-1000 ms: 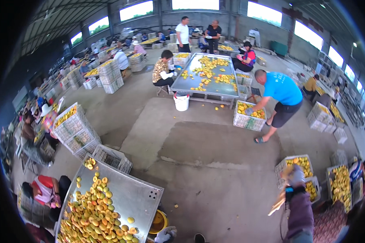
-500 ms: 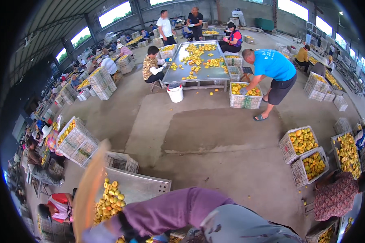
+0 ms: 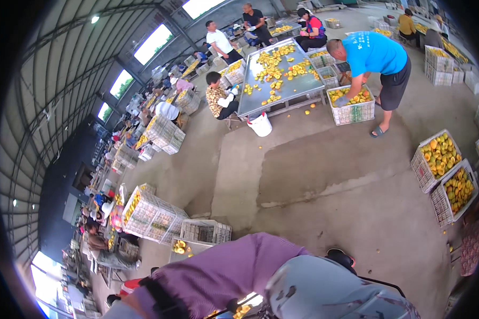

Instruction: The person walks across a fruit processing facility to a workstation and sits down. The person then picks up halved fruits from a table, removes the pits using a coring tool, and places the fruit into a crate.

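One right grip [image 3: 121,311] at lower edge, spread or pinching, cannot tell; purple sleeve [image 3: 229,268] overlaps metal table [image 3: 198,248].

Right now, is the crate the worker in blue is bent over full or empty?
Full, or nearly: yellow fruit lies across the crate, close to the top; what lies below is hidden.

Our purple-sleeved right arm [image 3: 234,266] bent across six o'clock, metal table [image 3: 294,89] of yellow fruit [image 3: 271,63] at one, blue-shirted worker [image 3: 378,53] stooping over a filled crate [image 3: 355,114] at two, stacked crates [image 3: 157,218] at eight.
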A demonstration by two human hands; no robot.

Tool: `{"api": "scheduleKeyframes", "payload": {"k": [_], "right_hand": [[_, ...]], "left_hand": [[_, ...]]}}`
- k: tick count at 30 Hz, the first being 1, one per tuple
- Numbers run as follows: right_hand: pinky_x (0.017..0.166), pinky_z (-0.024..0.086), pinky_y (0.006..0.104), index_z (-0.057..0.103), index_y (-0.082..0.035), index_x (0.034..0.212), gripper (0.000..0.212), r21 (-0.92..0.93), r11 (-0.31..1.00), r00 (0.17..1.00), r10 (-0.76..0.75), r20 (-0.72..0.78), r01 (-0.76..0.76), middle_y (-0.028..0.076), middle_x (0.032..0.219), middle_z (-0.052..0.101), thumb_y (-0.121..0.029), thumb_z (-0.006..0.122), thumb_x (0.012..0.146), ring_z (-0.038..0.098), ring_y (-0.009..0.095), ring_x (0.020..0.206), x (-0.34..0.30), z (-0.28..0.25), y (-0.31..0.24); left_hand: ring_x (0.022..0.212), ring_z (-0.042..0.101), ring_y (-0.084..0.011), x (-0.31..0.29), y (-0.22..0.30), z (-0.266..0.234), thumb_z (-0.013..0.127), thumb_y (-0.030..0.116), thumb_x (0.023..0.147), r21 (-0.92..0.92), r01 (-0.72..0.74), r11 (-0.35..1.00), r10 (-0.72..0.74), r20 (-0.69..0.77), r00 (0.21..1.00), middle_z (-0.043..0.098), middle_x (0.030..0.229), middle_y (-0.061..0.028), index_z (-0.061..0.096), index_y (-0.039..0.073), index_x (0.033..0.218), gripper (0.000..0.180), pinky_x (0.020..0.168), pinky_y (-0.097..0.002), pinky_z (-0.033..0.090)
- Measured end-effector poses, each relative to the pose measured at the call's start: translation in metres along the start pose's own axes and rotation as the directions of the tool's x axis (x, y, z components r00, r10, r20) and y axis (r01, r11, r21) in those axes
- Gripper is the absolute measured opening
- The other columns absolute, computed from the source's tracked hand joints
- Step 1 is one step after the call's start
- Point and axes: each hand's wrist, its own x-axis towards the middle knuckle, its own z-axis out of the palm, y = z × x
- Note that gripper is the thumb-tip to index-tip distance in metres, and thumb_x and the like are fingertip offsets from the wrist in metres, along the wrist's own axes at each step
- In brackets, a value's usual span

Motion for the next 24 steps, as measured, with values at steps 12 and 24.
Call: {"api": "scheduleKeyframes", "payload": {"k": [12, 24], "right_hand": [[0.065, 0.05, 0.0327, 0.058, -0.007, 0.102, 0.026, -0.138, 0.84, 0.841, 0.488, -0.233, -0.525, 0.009, 0.084, 0.061, -0.019, 0.063, 0.08, 0.061, 0.025, 0.07, -0.184, -0.048, 0.02], [0.037, 0.044, 0.031, 0.056, -0.003, 0.081, 0.013, 0.674, -0.04, -0.447, 0.777, -0.442, -0.737, 0.008, 0.061, 0.057, -0.012, 0.065, 0.082, 0.059, 0.02, 0.049, -0.535, 0.068, 0.174]], "left_hand": [[0.094, 0.058, -0.0142, -0.02, 0.007, -0.051, 0.06, 0.027, 0.085, -0.014, -0.106, 0.994, 0.092, -0.389, 0.916, 0.063, 0.108, -0.0061, 0.053, 0.002, 0.122, 0.045, 0.086, -0.0298, 0.047], [0.092, 0.061, -0.0157, -0.178, -0.146, 0.193, 0.059, 0.035, 0.079, -0.602, 0.101, 0.792, -0.596, -0.727, 0.341, 0.068, 0.097, -0.0042, 0.066, 0.012, 0.106, 0.036, 0.084, -0.031, 0.047]]}}
